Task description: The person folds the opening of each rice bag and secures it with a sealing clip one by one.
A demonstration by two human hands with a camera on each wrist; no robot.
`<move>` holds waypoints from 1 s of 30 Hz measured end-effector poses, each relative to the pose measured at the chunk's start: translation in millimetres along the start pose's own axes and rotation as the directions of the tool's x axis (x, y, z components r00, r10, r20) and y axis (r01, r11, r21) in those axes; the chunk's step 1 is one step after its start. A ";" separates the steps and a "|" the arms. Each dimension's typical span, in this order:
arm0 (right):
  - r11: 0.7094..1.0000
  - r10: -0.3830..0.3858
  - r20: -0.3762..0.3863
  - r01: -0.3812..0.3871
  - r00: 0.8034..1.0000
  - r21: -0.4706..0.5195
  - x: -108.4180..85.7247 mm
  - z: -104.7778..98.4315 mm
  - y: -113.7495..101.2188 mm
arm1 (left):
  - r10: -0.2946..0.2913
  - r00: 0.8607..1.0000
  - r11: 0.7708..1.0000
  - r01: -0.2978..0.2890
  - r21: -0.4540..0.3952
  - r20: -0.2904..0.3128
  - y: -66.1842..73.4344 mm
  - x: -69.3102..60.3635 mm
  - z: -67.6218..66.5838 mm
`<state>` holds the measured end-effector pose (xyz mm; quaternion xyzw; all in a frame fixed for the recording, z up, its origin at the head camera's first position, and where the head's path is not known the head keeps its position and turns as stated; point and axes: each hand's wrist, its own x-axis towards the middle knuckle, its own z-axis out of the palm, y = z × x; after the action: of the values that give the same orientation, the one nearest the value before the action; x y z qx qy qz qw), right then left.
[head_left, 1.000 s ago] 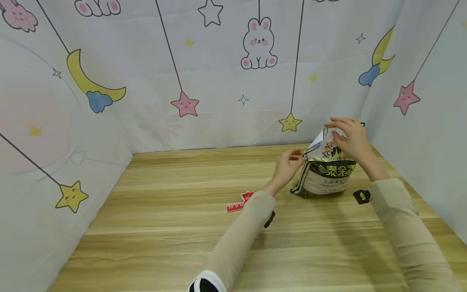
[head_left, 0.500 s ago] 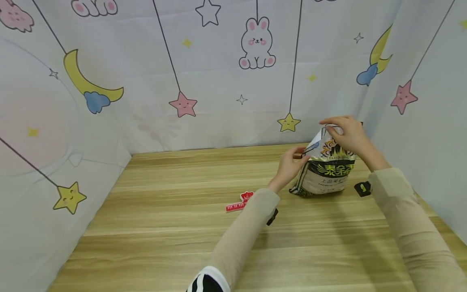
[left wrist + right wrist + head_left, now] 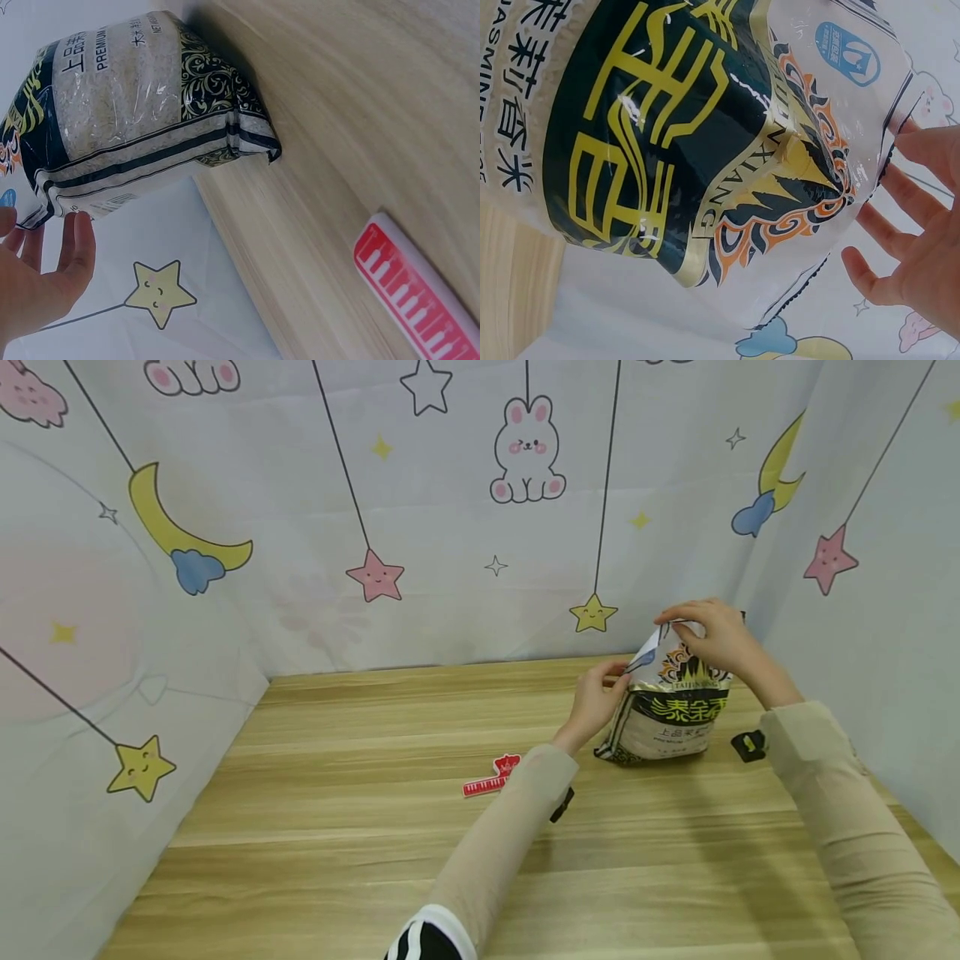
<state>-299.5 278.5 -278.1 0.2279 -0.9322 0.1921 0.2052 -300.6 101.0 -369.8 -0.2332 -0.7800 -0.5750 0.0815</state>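
Note:
A plastic bag of rice (image 3: 678, 718), printed with dark green and yellow bands, stands on the table at the right. My left hand (image 3: 596, 702) pinches the bag's upper left corner; in the left wrist view its thumb and fingers (image 3: 79, 247) meet the edge there. My right hand (image 3: 712, 631) holds the top edge between thumb and fingers. Up close in the right wrist view, the bag (image 3: 652, 127) has a jagged top edge beside my right hand (image 3: 922, 232). The bag's back is hidden.
On the wooden table (image 3: 337, 843) lies a flat red-and-white piece (image 3: 487, 782) with a piano-key pattern, partly behind my left sleeve (image 3: 502, 835). A white cloth backdrop (image 3: 435, 627) with cartoon prints stands behind and along both sides.
My left hand has shifted slightly right against the bag. My right thumb has come nearer its fingers at the top edge, and that hand has moved slightly left. The bag stays in place.

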 end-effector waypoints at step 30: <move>0.999 0.032 0.049 -0.033 0.998 0.005 -0.1 -1.4 -1.1 | -0.015 0.999 0.999 0.017 0.027 -0.044 2.9 -0.6 0.2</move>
<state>-298.5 278.3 -276.7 0.2179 -0.9400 0.1923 0.1786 -298.8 101.7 -367.6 -0.2132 -0.7876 -0.5699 0.0972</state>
